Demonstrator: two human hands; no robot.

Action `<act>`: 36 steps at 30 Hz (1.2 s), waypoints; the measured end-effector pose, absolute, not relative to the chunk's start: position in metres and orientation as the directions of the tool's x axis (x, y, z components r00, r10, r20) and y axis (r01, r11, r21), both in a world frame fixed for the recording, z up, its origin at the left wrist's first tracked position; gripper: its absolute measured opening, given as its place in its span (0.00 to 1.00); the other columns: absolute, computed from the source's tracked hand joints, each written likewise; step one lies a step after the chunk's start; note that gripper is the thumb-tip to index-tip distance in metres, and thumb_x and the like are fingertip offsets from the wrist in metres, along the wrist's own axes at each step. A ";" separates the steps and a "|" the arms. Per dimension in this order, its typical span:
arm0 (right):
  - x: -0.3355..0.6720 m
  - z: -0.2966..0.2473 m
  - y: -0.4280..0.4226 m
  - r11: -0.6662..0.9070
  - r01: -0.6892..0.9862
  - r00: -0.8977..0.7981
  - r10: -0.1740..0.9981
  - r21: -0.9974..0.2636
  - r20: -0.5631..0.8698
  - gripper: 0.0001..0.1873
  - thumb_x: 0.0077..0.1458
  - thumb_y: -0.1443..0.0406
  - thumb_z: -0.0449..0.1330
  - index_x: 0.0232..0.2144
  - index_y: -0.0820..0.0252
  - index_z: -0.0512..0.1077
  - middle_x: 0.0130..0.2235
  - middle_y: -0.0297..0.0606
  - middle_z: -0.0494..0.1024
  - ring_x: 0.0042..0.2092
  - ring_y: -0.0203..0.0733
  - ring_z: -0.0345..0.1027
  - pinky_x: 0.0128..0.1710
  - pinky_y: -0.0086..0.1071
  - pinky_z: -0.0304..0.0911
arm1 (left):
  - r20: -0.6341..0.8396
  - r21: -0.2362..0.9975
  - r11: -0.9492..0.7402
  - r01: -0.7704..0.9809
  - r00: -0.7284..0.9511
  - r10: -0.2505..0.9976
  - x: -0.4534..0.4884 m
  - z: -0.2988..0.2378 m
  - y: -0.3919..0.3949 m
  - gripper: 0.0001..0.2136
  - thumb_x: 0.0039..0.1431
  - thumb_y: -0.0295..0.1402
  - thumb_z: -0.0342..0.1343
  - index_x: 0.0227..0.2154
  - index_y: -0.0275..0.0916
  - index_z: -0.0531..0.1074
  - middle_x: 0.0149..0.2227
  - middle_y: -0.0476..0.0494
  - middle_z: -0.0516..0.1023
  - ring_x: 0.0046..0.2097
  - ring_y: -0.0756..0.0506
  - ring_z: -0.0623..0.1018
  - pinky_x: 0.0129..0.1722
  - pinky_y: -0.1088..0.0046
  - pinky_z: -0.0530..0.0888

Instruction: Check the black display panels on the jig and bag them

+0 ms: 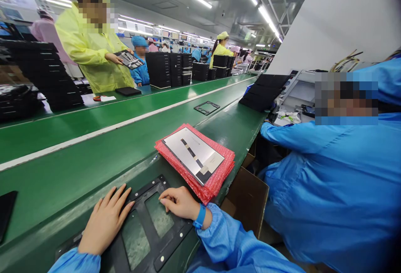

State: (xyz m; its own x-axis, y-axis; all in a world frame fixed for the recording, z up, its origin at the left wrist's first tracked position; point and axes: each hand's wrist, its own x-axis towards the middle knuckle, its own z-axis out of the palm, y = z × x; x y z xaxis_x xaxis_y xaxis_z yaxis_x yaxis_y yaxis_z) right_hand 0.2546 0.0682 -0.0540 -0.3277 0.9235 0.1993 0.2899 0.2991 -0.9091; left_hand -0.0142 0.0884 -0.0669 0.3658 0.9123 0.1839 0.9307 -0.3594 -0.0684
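Observation:
A black frame [144,225] with two openings and small round light dots lies on the green bench in front of me. My left hand [105,221] rests flat along its left side, fingers stretched out. Over the upper opening, my right hand [181,203] has its fingers curled and thumb close to the index finger; anything between them is too small or hidden to make out. A blue band circles that wrist. Just beyond my right hand, a flat display panel [175,141] with a dark flex strip lies on a stack of red bubble-wrap sheets [224,162].
A thin black frame [206,107] lies farther along the green belt [103,156]. At the left edge is a flat black object [6,212]. A cardboard box [247,198] stands below the bench at right, beside a co-worker in blue [300,173]. Black tray stacks [46,72] line the far side.

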 end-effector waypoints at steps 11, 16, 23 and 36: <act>0.256 -0.055 0.068 0.298 0.309 -0.336 0.923 -0.903 0.189 0.13 0.57 0.60 0.57 0.37 0.61 0.77 0.19 0.32 0.75 0.20 0.31 0.66 0.22 0.22 0.61 | 0.203 -0.038 -0.360 0.932 0.360 0.910 -0.013 -0.066 0.087 0.26 0.63 0.45 0.40 0.59 0.41 0.65 0.63 0.43 0.63 0.64 0.37 0.60 0.57 0.57 0.63; 0.256 -0.057 0.069 0.308 0.317 -0.340 0.920 -0.897 0.195 0.12 0.57 0.61 0.57 0.37 0.61 0.77 0.19 0.31 0.75 0.20 0.31 0.66 0.23 0.22 0.62 | 0.212 -0.030 -0.367 0.930 0.365 0.907 -0.014 -0.068 0.088 0.26 0.63 0.45 0.41 0.59 0.39 0.65 0.63 0.42 0.64 0.64 0.36 0.60 0.56 0.55 0.63; 0.255 -0.057 0.070 0.303 0.296 -0.336 0.921 -0.906 0.198 0.11 0.56 0.63 0.57 0.37 0.62 0.77 0.19 0.31 0.75 0.20 0.31 0.65 0.22 0.21 0.61 | 0.207 -0.019 -0.367 0.930 0.363 0.908 -0.014 -0.069 0.090 0.26 0.63 0.45 0.41 0.59 0.39 0.65 0.63 0.42 0.63 0.64 0.35 0.60 0.57 0.55 0.63; 0.254 -0.055 0.069 0.301 0.269 -0.323 0.923 -0.915 0.209 0.10 0.55 0.64 0.58 0.36 0.63 0.77 0.18 0.32 0.74 0.19 0.31 0.64 0.21 0.21 0.60 | 0.220 -0.026 -0.373 0.927 0.370 0.903 -0.015 -0.069 0.089 0.25 0.63 0.44 0.42 0.59 0.39 0.65 0.63 0.41 0.63 0.64 0.35 0.59 0.56 0.54 0.64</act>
